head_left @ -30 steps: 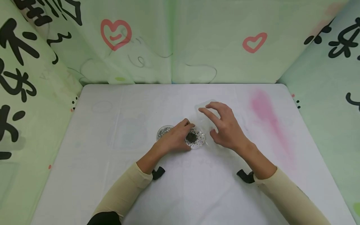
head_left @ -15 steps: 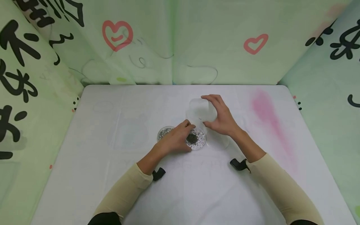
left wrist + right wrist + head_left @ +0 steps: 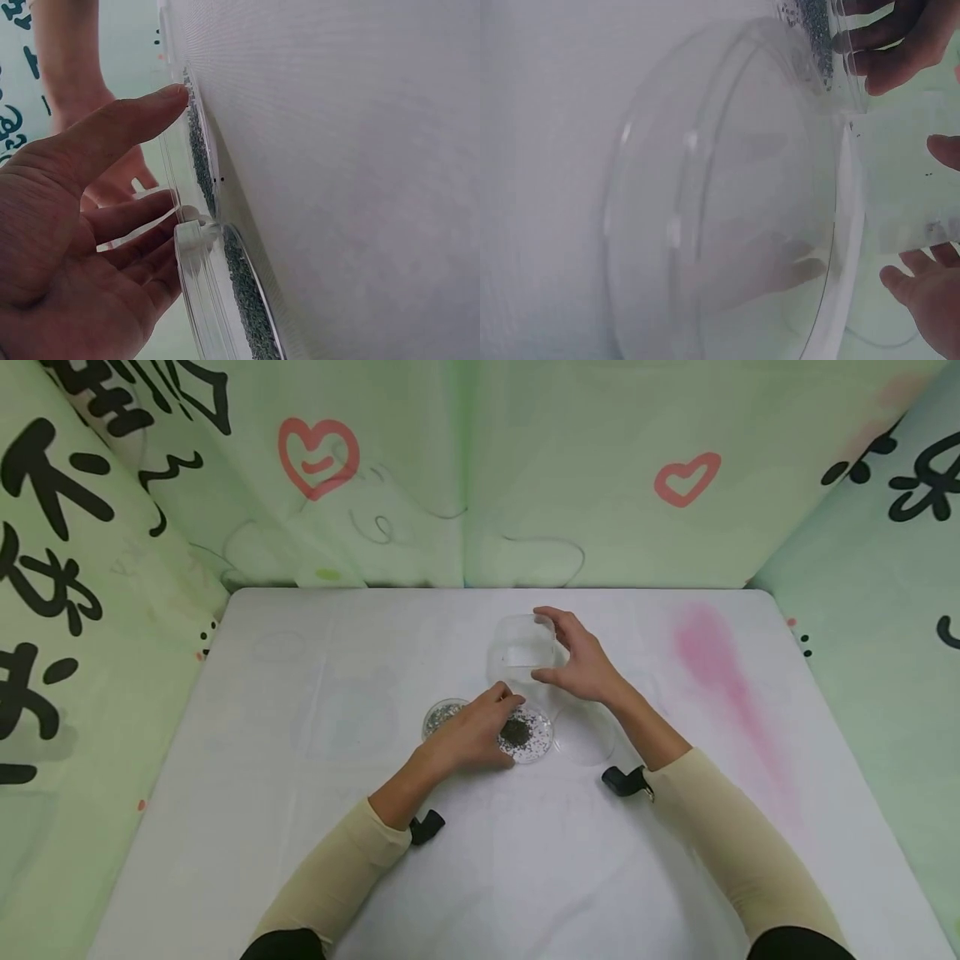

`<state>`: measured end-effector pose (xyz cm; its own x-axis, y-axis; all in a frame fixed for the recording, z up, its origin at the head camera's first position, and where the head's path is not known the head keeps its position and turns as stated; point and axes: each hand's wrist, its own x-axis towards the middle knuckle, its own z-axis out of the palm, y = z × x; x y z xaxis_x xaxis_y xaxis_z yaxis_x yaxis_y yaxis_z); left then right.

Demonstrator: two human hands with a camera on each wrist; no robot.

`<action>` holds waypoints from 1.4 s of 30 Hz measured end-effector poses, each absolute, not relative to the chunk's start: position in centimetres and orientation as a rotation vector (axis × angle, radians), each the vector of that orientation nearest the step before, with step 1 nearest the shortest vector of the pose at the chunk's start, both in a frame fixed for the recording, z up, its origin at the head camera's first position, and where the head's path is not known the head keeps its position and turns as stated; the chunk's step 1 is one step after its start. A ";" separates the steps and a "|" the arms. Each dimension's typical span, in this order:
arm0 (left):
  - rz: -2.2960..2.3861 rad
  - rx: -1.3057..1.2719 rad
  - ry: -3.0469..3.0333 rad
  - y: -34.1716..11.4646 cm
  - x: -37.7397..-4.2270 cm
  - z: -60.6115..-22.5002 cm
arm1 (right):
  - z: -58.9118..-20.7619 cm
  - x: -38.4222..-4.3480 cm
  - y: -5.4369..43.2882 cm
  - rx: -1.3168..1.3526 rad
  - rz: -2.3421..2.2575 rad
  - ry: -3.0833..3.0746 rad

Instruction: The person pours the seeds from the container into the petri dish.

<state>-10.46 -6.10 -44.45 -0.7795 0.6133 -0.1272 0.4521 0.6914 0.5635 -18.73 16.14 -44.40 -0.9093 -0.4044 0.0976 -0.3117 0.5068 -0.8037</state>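
My left hand (image 3: 474, 728) spans a round clear dish (image 3: 534, 745) of dark flakes, thumb at its near edge and fingers at the far side. In the left wrist view, the thumb (image 3: 161, 105) touches the dish's rim. A second clear dish of flakes (image 3: 442, 713) sits to the left, partly hidden by that hand. Beyond them, my right hand (image 3: 581, 653) holds a clear, squarish plastic container (image 3: 517, 642) between thumb and fingers. Right of the flakes lies a clear round dish (image 3: 587, 739), seen large in the right wrist view.
A white cloth (image 3: 360, 860) covers the table, with a pink stain (image 3: 720, 660) at the right. Green curtains (image 3: 420, 460) with hearts and black writing stand around the back and sides.
My right hand came in over the transparent pieces, took hold of the squarish container and carried it left and toward the back. My left hand stayed at the dish.
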 end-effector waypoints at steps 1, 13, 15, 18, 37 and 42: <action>0.747 0.840 2.597 -6.1 -10.5 -44.4 | -44.5 -18.8 16.2 -0.604 -1.361 2.636; 0.746 0.852 2.604 -6.1 -10.4 -44.3 | -45.2 -19.8 16.6 -0.493 -1.343 2.566; 0.741 0.854 2.605 -6.0 -10.4 -44.3 | -45.2 -19.8 16.7 -0.490 -1.331 2.561; 0.741 0.851 2.603 -5.9 -10.5 -44.4 | -45.1 -19.7 17.0 -0.498 -1.316 2.553; 0.750 0.795 2.608 -6.0 -10.4 -44.4 | -45.0 -12.8 21.4 -0.583 -0.963 2.715; 0.763 0.793 2.601 -6.0 -10.4 -44.6 | -45.1 -11.1 21.7 -0.680 -0.818 2.722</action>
